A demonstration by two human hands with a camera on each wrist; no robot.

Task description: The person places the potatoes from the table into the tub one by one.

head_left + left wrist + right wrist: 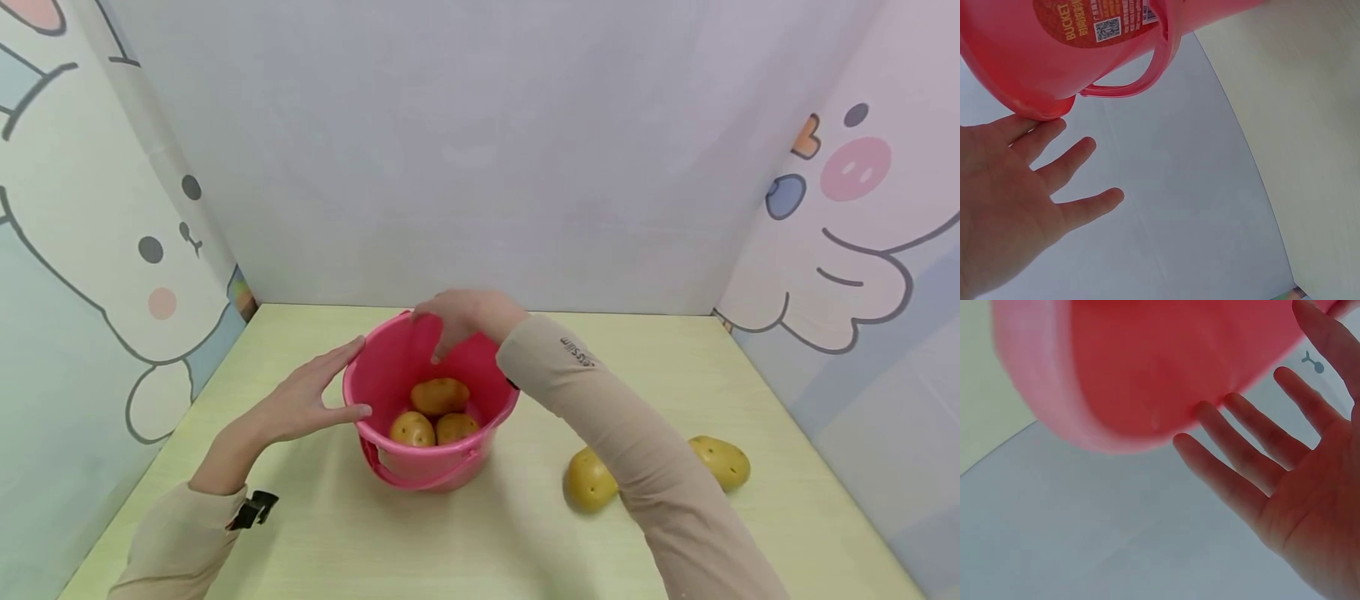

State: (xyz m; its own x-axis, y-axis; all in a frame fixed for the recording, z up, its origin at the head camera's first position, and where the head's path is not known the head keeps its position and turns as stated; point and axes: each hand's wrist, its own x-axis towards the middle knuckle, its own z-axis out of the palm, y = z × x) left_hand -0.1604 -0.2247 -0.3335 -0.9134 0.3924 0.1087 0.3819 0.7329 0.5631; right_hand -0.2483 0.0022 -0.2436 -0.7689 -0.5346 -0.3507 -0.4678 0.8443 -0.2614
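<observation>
A pink bucket (390, 367) stands upright on the table, its handle hanging down at the front. Inside lie three potatoes (440, 396). My left hand (311, 396) is at the bucket's left rim, fingers spread, fingertips right at the rim in the left wrist view and thumb over the front edge. Above the far side of the opening, my right hand (472, 315) reaches across with spread fingers and nothing in it. In the right wrist view its fingertips (1188, 447) overlap the bucket's rim.
To the right of the bucket, two more potatoes lie on the pale table (330, 533): one (590, 481) nearer, another (720, 463) farther right, both partly behind the right sleeve (637, 442). A grey wall (480, 167) rises behind, with cartoon-printed panels on both sides.
</observation>
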